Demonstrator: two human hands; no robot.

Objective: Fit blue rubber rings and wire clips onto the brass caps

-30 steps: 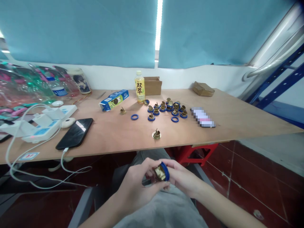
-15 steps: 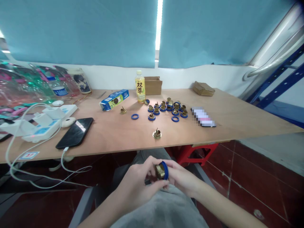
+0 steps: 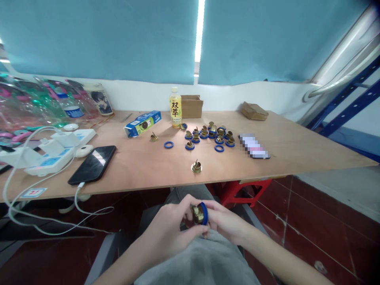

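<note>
Both hands work low over the lap, below the near edge of the counter. Left hand (image 3: pixel 170 231) has its fingers (image 3: pixel 190 204) curled closed around a small round brass fitting (image 3: pixel 197 213), thumb on the near side, so the piece sits braced and its rim faces right. Right hand (image 3: pixel 227 223) pinches a blue rubber ring (image 3: pixel 204 212) against that rim; the ring stands on edge, touching the brass. Held close to the body, probably for steadiness and a clear view of the seat.

Brass looks shiny, hard, stepped in profile. The ring is matte, thin, flexible-looking.

On the plywood counter (image 3: pixel 297 150), near the front edge, one lone brass fitting with an upright tab (image 3: pixel 196 167) stands apart. Farther back, a cluster of brass fittings on blue rings (image 3: pixel 209 134), with loose blue rings (image 3: pixel 168 144) just left of it. Far behind: a yellow drink bottle (image 3: pixel 175 107), a small open cardboard box (image 3: pixel 191 106), a blue carton lying flat (image 3: pixel 142 123). Left: a black phone on a white cable (image 3: pixel 92 164), white power strips (image 3: pixel 56 150).
</note>
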